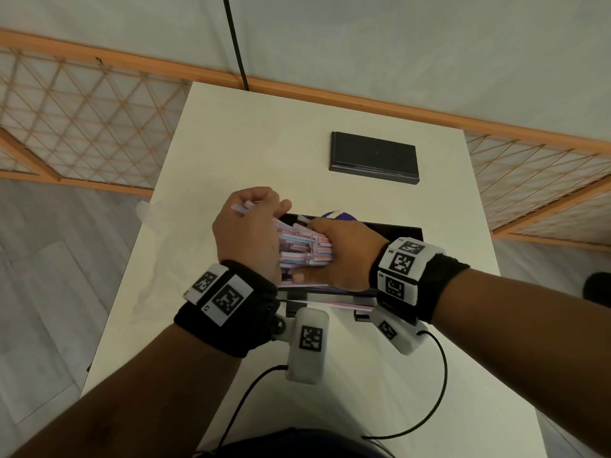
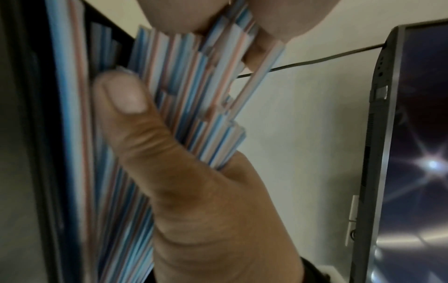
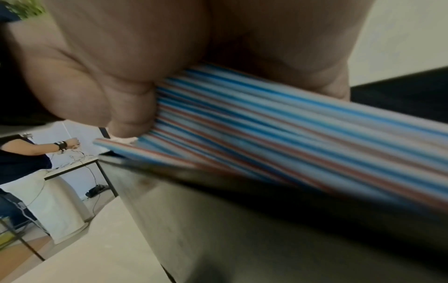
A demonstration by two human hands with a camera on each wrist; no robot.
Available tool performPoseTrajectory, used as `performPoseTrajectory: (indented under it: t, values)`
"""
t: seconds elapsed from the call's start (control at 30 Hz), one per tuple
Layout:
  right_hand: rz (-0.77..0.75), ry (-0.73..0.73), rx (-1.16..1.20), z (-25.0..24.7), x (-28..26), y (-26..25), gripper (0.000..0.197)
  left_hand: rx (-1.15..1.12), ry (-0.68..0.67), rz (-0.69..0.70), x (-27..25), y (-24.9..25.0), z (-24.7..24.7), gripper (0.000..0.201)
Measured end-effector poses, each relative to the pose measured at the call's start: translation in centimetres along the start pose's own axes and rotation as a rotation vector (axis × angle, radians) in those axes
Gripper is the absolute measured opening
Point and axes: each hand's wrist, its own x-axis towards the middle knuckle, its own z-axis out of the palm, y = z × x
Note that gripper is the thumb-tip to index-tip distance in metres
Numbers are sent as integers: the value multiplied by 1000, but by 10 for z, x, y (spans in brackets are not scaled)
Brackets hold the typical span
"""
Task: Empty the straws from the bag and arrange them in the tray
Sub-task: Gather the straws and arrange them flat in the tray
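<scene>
A thick bundle of blue, pink and white striped straws [image 1: 304, 249] lies over the near black tray [image 1: 403, 231] on the white table. My left hand [image 1: 254, 223] grips the bundle's left end, with its thumb [image 2: 126, 99] pressed on the straws [image 2: 184, 92]. My right hand [image 1: 337, 249] is curled round the right end of the straws [image 3: 290, 124], just above the tray wall [image 3: 242, 220]. A few straws [image 1: 340, 305] lie along the tray's near rim. The clear bag [image 1: 148, 211] lies crumpled at the table's left edge.
A second flat black tray [image 1: 373, 158] sits further back on the table. A purple and white object [image 1: 337, 214] peeks out behind the near tray. A black cable [image 1: 236, 44] runs up the wall. Another person [image 3: 21, 153] stands at a table far behind.
</scene>
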Motion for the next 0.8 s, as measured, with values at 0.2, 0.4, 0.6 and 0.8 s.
performPoseTrajectory:
  t: [0.2, 0.4, 0.6, 0.8]
  values:
    - [44, 63, -43, -9, -7, 1, 66, 37, 67, 41, 1, -2, -4, 9]
    - [72, 173, 44, -20, -31, 22, 76, 20, 79, 52, 7, -5, -15, 24]
    - [127, -6, -103, -10, -41, 45, 79, 46, 32, -34, -2, -14, -7, 16]
    - [109, -31, -170, 4, -23, 37, 78, 196, -4, -8, -2, -18, -9, 76]
